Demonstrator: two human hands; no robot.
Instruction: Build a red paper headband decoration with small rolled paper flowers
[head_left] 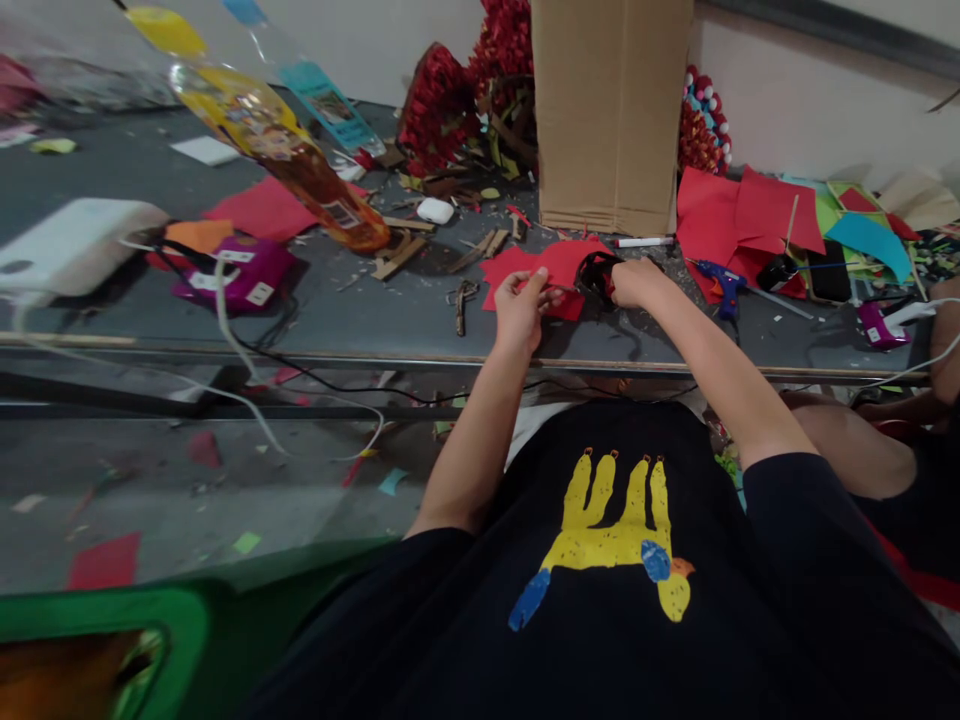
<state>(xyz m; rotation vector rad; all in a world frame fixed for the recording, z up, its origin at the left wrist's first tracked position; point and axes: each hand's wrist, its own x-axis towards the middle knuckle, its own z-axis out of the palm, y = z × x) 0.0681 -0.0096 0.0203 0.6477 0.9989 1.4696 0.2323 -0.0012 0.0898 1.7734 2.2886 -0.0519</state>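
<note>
My left hand [523, 305] is closed in a pinch on the edge of a red paper [566, 262] over the table's front part. Close to its right, my right hand [636, 283] is closed round a pair of scissors [596, 275] with black loop handles; the blades are hard to make out against the paper. Red paper lies under and behind both hands. A small dark metal-looking item [460, 305] rests on the table left of my left hand.
A tall cardboard box [611, 120] stands behind my hands. To the right lie a blue glue gun [727, 287], red sheets [780, 215] and a purple power block [883, 325]. Leftward are a tilted bottle [300, 170], another purple block [240, 275] and a white device [75, 245]. Cables hang along the front edge.
</note>
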